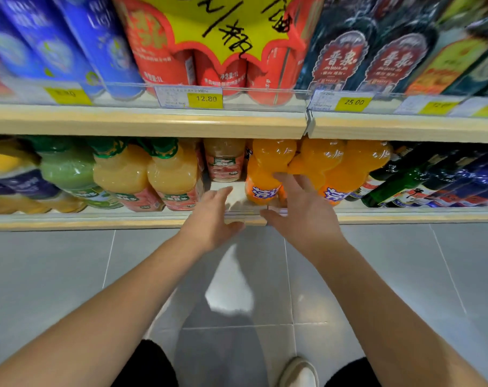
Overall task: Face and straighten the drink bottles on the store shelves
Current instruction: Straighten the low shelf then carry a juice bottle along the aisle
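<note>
On the lower shelf (97, 219) stand juice bottles (176, 174) on the left and orange soda bottles (265, 169) on the right. Between them is a gap, with one juice bottle (224, 160) set far back in it. My left hand (212, 219) reaches toward the gap with fingers straight and holds nothing. My right hand (301, 208) is spread, its fingertips touching the front orange soda bottle near its waist. A second orange soda bottle (340, 169) stands just to the right.
The upper shelf (153, 124) carries blue cartons (103, 43), red cans behind a yellow sale sign (223, 29), and dark bottles (363, 60). Price tags line its edge. Dark green and blue bottles (421, 180) fill the lower shelf's right. Grey tiled floor lies below.
</note>
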Demonstrator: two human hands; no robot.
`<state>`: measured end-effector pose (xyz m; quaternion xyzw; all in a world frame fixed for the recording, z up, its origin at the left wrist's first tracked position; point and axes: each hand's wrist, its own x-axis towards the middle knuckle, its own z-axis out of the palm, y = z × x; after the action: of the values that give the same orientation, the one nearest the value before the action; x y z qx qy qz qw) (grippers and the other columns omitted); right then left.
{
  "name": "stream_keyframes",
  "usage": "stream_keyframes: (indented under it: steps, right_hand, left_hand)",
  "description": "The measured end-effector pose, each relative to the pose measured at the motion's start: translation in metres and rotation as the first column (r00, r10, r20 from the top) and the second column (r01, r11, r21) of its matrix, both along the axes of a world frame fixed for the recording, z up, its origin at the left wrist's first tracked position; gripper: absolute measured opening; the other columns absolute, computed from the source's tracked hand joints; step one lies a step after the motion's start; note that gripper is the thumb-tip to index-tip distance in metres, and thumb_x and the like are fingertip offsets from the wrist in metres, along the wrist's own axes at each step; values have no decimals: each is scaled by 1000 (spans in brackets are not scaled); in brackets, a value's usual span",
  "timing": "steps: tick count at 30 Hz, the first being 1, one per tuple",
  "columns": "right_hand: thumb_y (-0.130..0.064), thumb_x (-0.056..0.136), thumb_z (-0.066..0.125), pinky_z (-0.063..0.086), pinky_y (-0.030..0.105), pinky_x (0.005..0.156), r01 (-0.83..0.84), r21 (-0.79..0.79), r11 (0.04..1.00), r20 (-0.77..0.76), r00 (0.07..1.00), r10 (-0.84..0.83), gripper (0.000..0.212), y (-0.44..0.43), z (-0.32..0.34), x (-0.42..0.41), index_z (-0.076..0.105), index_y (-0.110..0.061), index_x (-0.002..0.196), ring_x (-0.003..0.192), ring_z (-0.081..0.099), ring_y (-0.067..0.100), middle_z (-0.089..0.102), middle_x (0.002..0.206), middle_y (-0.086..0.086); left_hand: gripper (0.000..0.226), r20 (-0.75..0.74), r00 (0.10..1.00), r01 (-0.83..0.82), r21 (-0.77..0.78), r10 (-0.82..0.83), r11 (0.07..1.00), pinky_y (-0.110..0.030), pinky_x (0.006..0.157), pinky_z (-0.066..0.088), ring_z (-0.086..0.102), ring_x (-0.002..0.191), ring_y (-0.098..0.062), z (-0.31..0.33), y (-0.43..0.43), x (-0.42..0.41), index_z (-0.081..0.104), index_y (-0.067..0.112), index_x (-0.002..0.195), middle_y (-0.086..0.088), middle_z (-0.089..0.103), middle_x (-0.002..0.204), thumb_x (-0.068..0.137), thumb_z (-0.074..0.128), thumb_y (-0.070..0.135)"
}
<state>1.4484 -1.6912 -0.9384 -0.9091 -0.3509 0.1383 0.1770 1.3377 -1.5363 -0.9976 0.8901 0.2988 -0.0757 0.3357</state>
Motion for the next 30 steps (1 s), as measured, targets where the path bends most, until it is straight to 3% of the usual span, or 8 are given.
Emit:
stream_keyframes:
  steps: [3,7,13,17,23,30]
  right_hand:
    - [-40,91,74,53,41,95,-136,-137,981,49,988,144,63,-5,59,-19,47,-33,147,126,54,25,49,145,-1]
    - [-42,95,66,39,38,112,-263,-241,934,23,961,276,62,-5,157,-51,43,-35,152,142,38,23,39,157,-2]
    - [-38,91,70,44,37,104,-356,-194,914,53,927,372,61,4,326,-89,51,-30,148,133,47,25,48,149,0]
    - [-44,93,68,38,38,109,-450,-147,881,73,883,463,62,14,421,-113,48,-32,150,141,41,27,42,158,2]
    - [-56,93,63,27,40,117,-657,-133,742,114,733,670,62,39,519,-158,45,-41,150,147,29,23,33,162,-1]
    - [-56,89,69,26,44,120,-820,-71,568,210,545,812,68,80,575,-236,46,-40,151,151,26,25,28,165,1]
  left_hand:
    - [85,-75,995,80,124,-71,989,-41,112,34,37,136,-31,72,3,-32,32,21,151,-10,39,149,81,74,45]
    - [74,-192,976,153,279,-101,948,-42,108,37,37,133,-31,185,6,-80,39,26,144,-8,37,148,82,70,51]
    - [73,-233,972,105,351,-22,930,-44,107,40,37,132,-30,371,16,-149,44,25,140,-7,39,147,80,69,57]
    - [81,-225,973,42,407,56,912,-46,112,34,25,141,-30,469,11,-196,36,28,148,-7,30,155,81,65,63]
    - [82,-211,944,-120,491,252,863,-48,117,27,18,146,-32,565,-12,-261,29,40,150,-4,19,162,80,60,70]
    - [81,-161,855,-349,526,494,775,-49,119,23,10,149,-33,618,-20,-347,27,46,150,-2,13,164,79,59,71]
